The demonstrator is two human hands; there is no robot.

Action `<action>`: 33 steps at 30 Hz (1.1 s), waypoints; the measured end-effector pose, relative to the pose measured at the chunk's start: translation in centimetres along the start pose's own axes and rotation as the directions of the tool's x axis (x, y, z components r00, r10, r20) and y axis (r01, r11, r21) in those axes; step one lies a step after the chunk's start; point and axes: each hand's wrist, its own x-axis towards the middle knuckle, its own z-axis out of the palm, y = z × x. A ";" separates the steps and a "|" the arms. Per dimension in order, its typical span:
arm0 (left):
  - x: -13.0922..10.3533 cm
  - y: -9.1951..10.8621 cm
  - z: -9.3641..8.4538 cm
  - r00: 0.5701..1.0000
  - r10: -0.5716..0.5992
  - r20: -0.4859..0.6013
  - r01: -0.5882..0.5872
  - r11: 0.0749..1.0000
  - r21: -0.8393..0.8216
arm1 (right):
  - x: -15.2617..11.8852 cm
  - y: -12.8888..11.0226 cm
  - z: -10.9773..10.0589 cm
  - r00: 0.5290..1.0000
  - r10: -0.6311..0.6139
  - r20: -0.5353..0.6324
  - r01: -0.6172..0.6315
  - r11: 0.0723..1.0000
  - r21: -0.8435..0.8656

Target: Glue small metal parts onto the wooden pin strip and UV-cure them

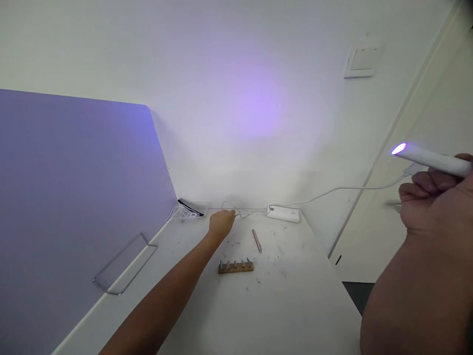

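My right hand (436, 202) is raised at the right edge, closed around a white UV lamp wand (436, 159) whose slanted tip glows violet. From it a white cable (354, 188) runs down to a white power bank (284, 214) at the back of the desk. My left hand (220, 223) reaches to the back of the desk, fingers closed on a thin white cord (251, 213) that leads to the power bank. In front of it lie a pink pen (256, 240) and a small wooden strip (235, 267) holding several upright nail tips.
The white desk (258, 315) bears small smudges. A clear tray (194, 211) with a black-edged item and cables sits in the back left corner. A purple-grey panel (81, 197) and a wire rack (125, 266) stand left. A wall switch (363, 59) and door (369, 246) are right.
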 end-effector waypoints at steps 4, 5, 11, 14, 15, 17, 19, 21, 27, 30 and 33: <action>-0.9 -1.4 1.3 1.000 0.009 0.006 -0.008 0.998 -0.056 | -3.0 -0.9 3.0 0.990 0.115 0.086 -0.121 0.991 0.063; -1.0 -1.9 1.5 1.000 0.012 0.005 -0.012 0.997 -0.072 | -3.6 -0.7 3.5 0.984 0.101 0.144 -0.110 0.992 0.060; -2.1 -4.4 1.8 0.998 0.050 -0.033 -0.055 0.983 -0.177 | -5.9 2.6 5.3 0.894 0.052 0.445 -0.050 0.999 -0.016; -3.3 -4.9 1.4 0.995 0.066 -0.071 -0.079 0.974 -0.214 | -7.1 3.7 6.3 0.822 0.071 0.565 -0.003 0.993 -0.122; -3.8 -5.0 1.3 0.994 0.064 -0.084 -0.082 0.971 -0.225 | -7.7 4.0 6.7 0.789 0.084 0.608 0.018 0.987 -0.161; -4.9 -5.1 1.4 0.992 0.074 -0.106 -0.099 0.962 -0.254 | -9.0 4.2 7.3 0.713 0.118 0.691 0.063 0.971 -0.231; -6.0 -5.4 1.8 0.984 0.116 -0.135 -0.155 0.932 -0.328 | -10.6 4.4 7.8 0.634 0.140 0.760 0.108 0.958 -0.266; -6.9 -5.7 2.4 0.978 0.138 -0.155 -0.191 0.888 -0.417 | -12.2 4.8 8.2 0.550 0.135 0.825 0.153 0.954 -0.257; -8.7 -6.5 4.0 0.982 0.111 -0.150 -0.181 0.762 -0.622 | -16.0 6.7 9.1 0.135 0.210 0.968 0.172 0.958 -0.231; -9.2 -6.9 4.4 0.986 0.148 -0.075 -0.157 0.679 -0.717 | -17.5 7.9 9.3 0.014 0.215 0.977 0.160 0.964 -0.214; -9.1 -7.9 4.5 0.971 0.237 -0.017 -0.159 0.594 -0.789 | -18.6 9.4 9.4 -0.044 0.231 0.972 0.170 0.960 -0.221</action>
